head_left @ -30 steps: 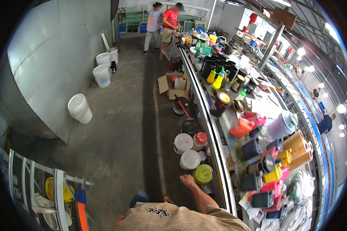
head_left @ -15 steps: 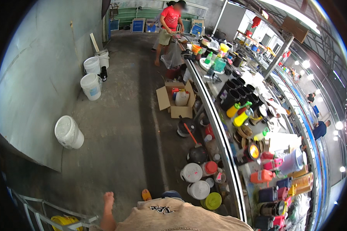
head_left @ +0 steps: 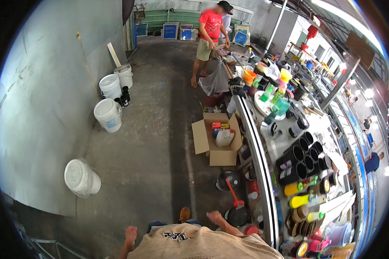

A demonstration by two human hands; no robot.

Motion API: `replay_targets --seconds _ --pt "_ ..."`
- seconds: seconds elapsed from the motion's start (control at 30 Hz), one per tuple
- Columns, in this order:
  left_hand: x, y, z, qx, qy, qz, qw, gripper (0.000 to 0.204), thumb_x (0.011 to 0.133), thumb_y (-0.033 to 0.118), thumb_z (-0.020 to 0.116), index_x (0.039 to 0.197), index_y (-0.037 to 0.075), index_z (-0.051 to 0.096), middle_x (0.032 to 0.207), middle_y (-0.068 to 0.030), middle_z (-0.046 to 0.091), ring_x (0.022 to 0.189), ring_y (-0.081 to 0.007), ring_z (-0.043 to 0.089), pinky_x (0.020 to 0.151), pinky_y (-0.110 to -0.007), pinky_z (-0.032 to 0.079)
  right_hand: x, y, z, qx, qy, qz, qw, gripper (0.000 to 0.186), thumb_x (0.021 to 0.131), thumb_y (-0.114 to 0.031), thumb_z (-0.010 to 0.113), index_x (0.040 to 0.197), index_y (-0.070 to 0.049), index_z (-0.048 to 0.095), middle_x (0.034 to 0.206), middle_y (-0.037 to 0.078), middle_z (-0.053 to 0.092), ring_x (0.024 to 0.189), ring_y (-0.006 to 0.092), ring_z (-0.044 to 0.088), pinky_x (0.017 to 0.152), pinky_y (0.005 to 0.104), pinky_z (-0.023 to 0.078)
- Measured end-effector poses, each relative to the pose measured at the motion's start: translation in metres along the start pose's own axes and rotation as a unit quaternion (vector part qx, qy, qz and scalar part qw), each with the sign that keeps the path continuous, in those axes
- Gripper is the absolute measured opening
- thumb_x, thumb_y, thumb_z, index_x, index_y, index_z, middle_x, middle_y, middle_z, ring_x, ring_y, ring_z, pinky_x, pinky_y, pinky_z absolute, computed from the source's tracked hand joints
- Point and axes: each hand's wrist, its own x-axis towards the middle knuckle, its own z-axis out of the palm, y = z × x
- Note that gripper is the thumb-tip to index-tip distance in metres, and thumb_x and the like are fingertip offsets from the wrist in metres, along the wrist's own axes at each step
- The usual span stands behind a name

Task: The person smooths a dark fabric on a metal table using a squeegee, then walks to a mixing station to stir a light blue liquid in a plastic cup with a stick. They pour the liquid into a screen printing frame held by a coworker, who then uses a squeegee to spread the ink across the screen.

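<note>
The person's right hand (head_left: pixel 215 217) is low in the middle, and the nearer black tub (head_left: pixel 238 219) sits on the floor just to its right, close by the long desk (head_left: pixel 262 172); I cannot tell if the hand and tub touch; a red stick (head_left: pixel 231 191) slants from upper left, by the farther black tub (head_left: pixel 225 181), down to the lower right, where it ends at the nearer tub; the left hand (head_left: pixel 131 234) is well apart, over bare floor on the other side of the body, so the right hand is nearer to the tub and stick; no thing shows in either grip, but the fingers are too small to tell how open they are; the open brown box (head_left: pixel 223 159) is farther ahead, with a white jug (head_left: pixel 224 137) in it; the tan shirt (head_left: pixel 199 241) has dark stitched letters on its chest; a white bucket (head_left: pixel 108 115) has a pale blue label, too small to read.
</note>
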Motion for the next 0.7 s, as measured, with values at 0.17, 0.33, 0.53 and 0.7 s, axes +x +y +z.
replay_targets --seconds 0.17,0.33,0.53,0.7 --pt "0.034 0.063 0.009 0.061 -0.03 -0.042 0.997 0.032 0.096 0.024 0.058 0.12 0.003 0.063 0.122 -0.0141 0.065 0.113 -0.0297 0.061 0.096 -0.041 0.047 0.057 -0.158 -0.167 0.136 0.186 -0.126 0.965 0.045 0.092 -0.04 0.058 0.114 -0.002 0.069 0.109 0.02 0.071 0.109 0.0338 0.065 0.092 0.0394 0.049" --pt "0.125 0.155 0.001 0.096 -0.044 -0.016 0.994 0.034 0.097 0.025 0.057 0.121 0.002 0.062 0.121 -0.0142 0.066 0.112 -0.0295 0.062 0.095 -0.041 0.048 0.11 -0.239 -0.236 0.184 0.225 -0.112 0.95 0.043 0.092 -0.039 0.058 0.113 -0.003 0.069 0.11 0.019 0.071 0.109 0.0324 0.065 0.092 0.0389 0.049" --pt "0.286 0.29 -0.089 0.134 -0.035 0.058 0.989 0.037 0.098 0.028 0.056 0.123 0.002 0.061 0.121 -0.0143 0.066 0.11 -0.0291 0.062 0.094 -0.041 0.049 0.176 -0.208 -0.174 -0.037 0.097 -0.022 0.994 0.045 0.091 -0.041 0.058 0.107 -0.001 0.071 0.108 0.021 0.07 0.101 0.0355 0.068 0.085 0.043 0.053" --pt "0.371 0.462 -0.168 -0.038 0.16 0.24 0.957 0.035 0.096 0.023 0.06 0.122 0.0 0.061 0.114 -0.0151 0.067 0.105 -0.0292 0.064 0.09 -0.04 0.05 0.223 -0.209 -0.146 -0.024 -0.021 0.041 0.999 0.042 0.09 -0.041 0.06 0.102 -0.002 0.072 0.104 0.02 0.071 0.097 0.0342 0.07 0.083 0.0419 0.054"
